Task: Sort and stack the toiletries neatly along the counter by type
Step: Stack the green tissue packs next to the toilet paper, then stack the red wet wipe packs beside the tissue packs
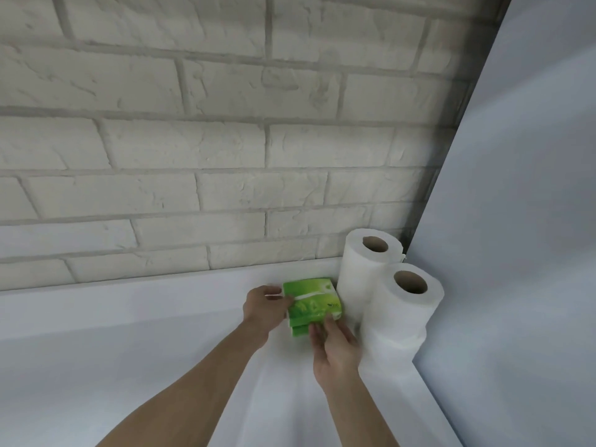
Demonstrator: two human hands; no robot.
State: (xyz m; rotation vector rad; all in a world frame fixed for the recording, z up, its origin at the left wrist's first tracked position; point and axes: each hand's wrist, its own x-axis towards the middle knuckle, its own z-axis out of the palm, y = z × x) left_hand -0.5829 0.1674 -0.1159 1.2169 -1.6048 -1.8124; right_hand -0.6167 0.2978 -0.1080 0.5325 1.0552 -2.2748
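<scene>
A small stack of green tissue packs (312, 300) sits on the white counter (161, 333) near the back wall. My left hand (264, 309) grips the stack's left side, thumb on top. My right hand (333, 346) holds its near right corner from the front. Two white paper rolls stand upright just right of the stack: the far roll (361, 269) touches the packs, and the near roll (400, 317) is beside my right hand. The lower packs are mostly hidden by my fingers.
A white brick wall (209, 140) runs along the back of the counter. A plain pale panel (516, 253) closes off the right side, boxing the rolls into the corner. Bare counter stretches to the left.
</scene>
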